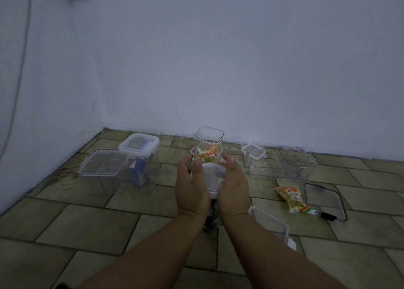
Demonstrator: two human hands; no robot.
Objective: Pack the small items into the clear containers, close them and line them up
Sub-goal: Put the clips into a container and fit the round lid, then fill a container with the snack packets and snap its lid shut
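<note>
At far left an open clear box (100, 168) and a lidded box (140, 155) are standing. Centre, left hand (191, 188) and right hand (232, 186) are gripping a tall container (208, 148), tilted with its long axis pointing away, snack packet (207, 154) inside. Right, another packet (291, 198) is lying near a loose lid (325, 201).

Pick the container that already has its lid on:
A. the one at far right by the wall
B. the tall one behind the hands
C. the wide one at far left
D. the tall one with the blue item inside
D: the tall container with the blue item carries a white clip lid, while the others named stand open on the tiled floor.
</note>
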